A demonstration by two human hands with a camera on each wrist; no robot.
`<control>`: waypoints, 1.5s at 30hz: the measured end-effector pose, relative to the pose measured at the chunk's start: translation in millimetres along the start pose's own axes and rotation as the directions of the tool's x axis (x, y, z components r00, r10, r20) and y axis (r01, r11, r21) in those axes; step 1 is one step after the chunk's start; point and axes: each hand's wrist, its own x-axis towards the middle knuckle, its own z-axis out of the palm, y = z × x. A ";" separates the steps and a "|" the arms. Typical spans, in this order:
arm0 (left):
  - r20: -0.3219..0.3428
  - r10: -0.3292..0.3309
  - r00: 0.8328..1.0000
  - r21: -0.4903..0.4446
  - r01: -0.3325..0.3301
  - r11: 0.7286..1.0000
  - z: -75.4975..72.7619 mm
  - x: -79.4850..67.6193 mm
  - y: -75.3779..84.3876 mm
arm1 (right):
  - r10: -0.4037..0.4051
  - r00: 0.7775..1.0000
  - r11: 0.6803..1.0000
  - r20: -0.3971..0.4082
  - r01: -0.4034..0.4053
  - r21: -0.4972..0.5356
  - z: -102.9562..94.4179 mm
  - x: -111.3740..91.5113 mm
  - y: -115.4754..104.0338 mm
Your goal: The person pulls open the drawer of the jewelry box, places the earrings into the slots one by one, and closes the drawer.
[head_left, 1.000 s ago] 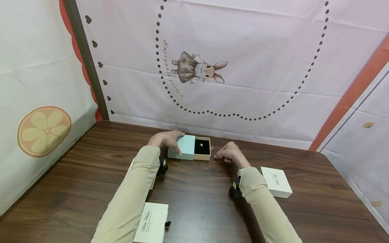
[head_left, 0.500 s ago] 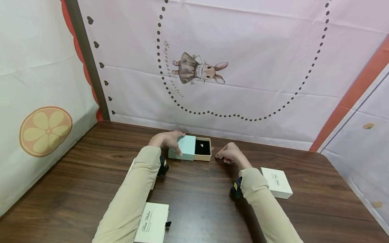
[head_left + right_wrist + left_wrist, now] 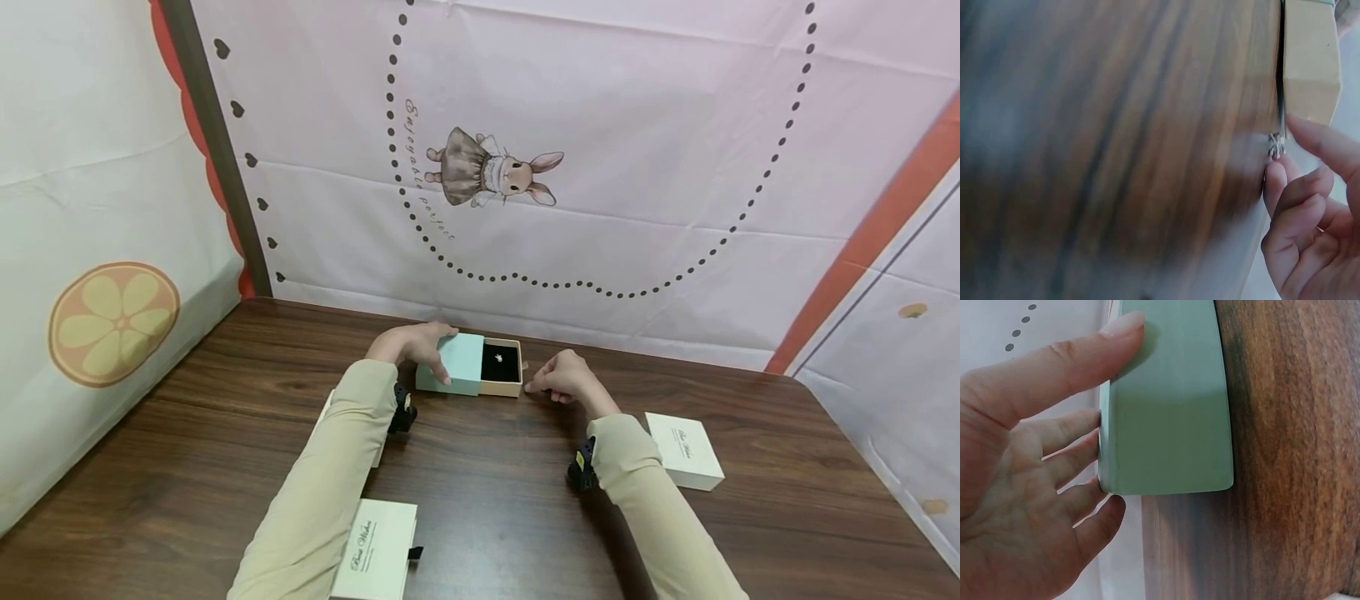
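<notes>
Right hand (image 3: pixel 567 377): thumb and forefinger tips appear to pinch 1 small silver ornament (image 3: pixel 1276 145); whether it touches the tabletop (image 3: pixel 480 467) I cannot tell. Other fingers curled toward the palm. Just left of those tips: cream tray (image 3: pixel 501 389), partly out of a teal cover (image 3: pixel 459 362); 1 other ornament (image 3: pixel 498 358) lies on its black pad (image 3: pixel 512 372). Left hand (image 3: pixel 412 344) grips the cover, thumb along the near side, fingers along the far side.

Risks, my judgement: so tiny a piece on fingertips alone could slip if the pinch slackens, and be hard to spot on dark wood. Right thumb knocking the tray could shove it inward or jolt the padded ornament. Too hard a squeeze by the left hand might bind the tray.

Count, outward: 2 hands; 2 ornaments; 1 tray, 1 pad, 1 cover; 2 black wrist cameras (image 3: pixel 402 410); 2 white boxes, 1 right of the right hand (image 3: pixel 684 450), 1 bodyward of the left (image 3: pixel 375 550); 1 pale edge (image 3: pixel 378 456) under the left forearm, maybe a 3rd box.
</notes>
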 end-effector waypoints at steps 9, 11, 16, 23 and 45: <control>0.006 0.005 1.000 0.004 -0.005 1.000 -0.7 1.0 -0.7 | -0.013 1.000 1.000 -0.001 0.013 -0.017 1.4 2.4 -0.6; 0.007 0.004 1.000 0.005 -0.004 1.000 -0.8 1.8 -1.1 | -0.005 1.000 1.000 -0.006 0.005 0.011 0.5 2.1 -1.1; 0.003 0.006 1.000 0.000 -0.006 1.000 -0.9 3.0 -2.1 | -0.008 0.999 0.997 -0.031 0.011 0.070 -1.3 2.7 -0.5; 0.006 0.008 1.000 0.003 -0.008 1.000 -1.1 2.2 -2.7 | -0.019 0.999 0.996 -0.049 0.023 0.084 -1.9 4.8 1.9; 0.016 0.005 1.000 0.005 -0.005 1.000 -2.1 -0.1 0.1 | -0.030 0.993 0.974 -0.118 0.056 0.218 -6.1 7.3 0.6</control>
